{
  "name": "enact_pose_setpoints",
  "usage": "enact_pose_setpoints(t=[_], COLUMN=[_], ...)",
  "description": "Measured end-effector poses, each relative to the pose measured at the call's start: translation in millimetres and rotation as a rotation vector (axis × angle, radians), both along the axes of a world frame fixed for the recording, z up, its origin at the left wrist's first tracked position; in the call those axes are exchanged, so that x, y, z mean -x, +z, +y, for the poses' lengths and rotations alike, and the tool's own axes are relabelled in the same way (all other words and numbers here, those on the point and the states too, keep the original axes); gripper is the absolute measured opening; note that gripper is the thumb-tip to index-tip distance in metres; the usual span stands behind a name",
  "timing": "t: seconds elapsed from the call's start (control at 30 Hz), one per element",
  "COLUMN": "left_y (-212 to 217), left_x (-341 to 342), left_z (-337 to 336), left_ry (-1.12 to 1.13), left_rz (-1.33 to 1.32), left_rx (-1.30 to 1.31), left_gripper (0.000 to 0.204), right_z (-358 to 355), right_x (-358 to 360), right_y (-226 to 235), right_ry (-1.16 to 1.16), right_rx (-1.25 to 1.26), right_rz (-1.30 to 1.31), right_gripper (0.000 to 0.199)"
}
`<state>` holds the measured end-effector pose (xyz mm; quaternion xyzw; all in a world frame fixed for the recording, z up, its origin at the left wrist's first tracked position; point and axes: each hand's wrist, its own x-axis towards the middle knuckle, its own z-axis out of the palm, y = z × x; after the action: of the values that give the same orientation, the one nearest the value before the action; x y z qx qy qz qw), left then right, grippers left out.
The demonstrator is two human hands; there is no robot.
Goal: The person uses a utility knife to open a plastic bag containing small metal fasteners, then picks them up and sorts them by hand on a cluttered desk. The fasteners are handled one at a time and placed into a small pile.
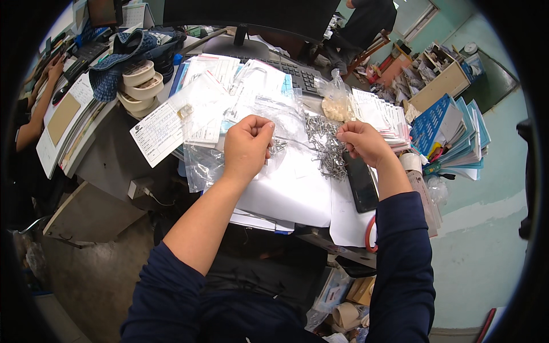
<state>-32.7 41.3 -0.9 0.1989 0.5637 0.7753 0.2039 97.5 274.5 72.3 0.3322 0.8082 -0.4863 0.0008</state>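
Observation:
A pile of small, shiny metal pieces (326, 143) lies on white paper (297, 194) in the middle of the desk. At the pile's right edge my right hand (366, 143) is closed in a pinch, and anything between its fingertips is too small to make out. My left hand (247, 146) is curled shut to the left of the pile, over the paper and clear plastic bags (280, 117). A few metal pieces show beside its fingers. What it holds, if anything, is hidden. Below my right hand lies a black phone (360, 183).
A filled-in card (157, 134) lies at the left, under a clear bag. Behind are a keyboard (300, 74) and a monitor (246, 14). Stacked cards (383, 117) and a bag of beige pieces (336, 100) stand at the right. A co-worker's arm (40, 114) shows far left.

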Motion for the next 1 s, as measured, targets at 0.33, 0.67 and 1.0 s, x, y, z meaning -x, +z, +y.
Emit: enact_pose_setpoints(t=[0.33,0.67,1.0], left_y=[-3.2,-0.5,-1.3], left_x=[2.6,1.6,0.1], left_z=[-1.6,-1.8,0.8], left_ry=[0.023,0.008,-0.003], left_rz=[0.020,0.011,0.010], left_rx=[0.008,0.026,0.001], left_gripper=[0.014,0.014,0.014], right_z=[-15.2,-15.0,-18.5], right_x=[18.2,16.0,14.6], right_y=[-5.7,-27.4,-13.9], right_ry=[0.040,0.238,0.217], right_rx=[-0.447,-0.755,-0.646], right_rz=[-0.148,-0.138,-0.094], right_gripper=[0.012,0.014,0.016])
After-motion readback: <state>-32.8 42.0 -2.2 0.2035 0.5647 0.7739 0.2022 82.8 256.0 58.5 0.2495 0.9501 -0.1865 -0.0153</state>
